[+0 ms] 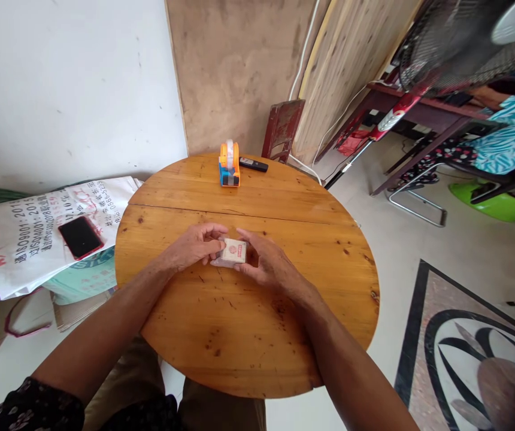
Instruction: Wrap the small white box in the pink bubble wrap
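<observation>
A small whitish card box (233, 251) with a red mark on top lies on the round wooden table (185, 335), near its middle. My left hand (194, 245) grips the box's left side with curled fingers. My right hand (264, 261) holds its right side, fingers bent round the edge. Both forearms reach in from the bottom of the view.
An orange tape dispenser (229, 164) and a black remote (253, 164) sit at the table's far edge. A dark phone (80, 236) lies on printed white sacks (24, 239) to the left. A red chair (282, 129), a fan (446, 42) and a bench (432, 114) stand behind and right.
</observation>
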Available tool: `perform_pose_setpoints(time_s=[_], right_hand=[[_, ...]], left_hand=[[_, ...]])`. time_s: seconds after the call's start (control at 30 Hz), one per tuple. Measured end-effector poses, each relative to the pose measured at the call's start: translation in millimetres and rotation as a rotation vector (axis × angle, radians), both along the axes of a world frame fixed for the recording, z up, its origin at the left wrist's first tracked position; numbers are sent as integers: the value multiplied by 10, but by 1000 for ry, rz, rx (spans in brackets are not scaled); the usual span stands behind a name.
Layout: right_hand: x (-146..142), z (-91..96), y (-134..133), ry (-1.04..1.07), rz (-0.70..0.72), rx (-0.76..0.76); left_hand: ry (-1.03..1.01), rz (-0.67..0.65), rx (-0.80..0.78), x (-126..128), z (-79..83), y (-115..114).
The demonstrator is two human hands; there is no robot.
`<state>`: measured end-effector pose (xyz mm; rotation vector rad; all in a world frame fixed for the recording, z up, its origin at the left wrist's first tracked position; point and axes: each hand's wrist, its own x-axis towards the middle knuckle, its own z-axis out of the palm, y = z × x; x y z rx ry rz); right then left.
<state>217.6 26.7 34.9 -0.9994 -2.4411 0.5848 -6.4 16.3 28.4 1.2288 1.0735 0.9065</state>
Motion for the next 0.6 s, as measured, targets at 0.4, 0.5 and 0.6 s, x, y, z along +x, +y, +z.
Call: perform_pose_setpoints(time_s=[0.4,0.5,0.6], right_hand=[[208,97,119,-29,-64,-141],[174,80,119,-53,-50,-123],[79,33,97,-87,-67,-54]], left_hand=[[64,203,11,-44,17,29],[152,86,-33,-68,-16,46],[158,13,-24,-54,-88,68]])
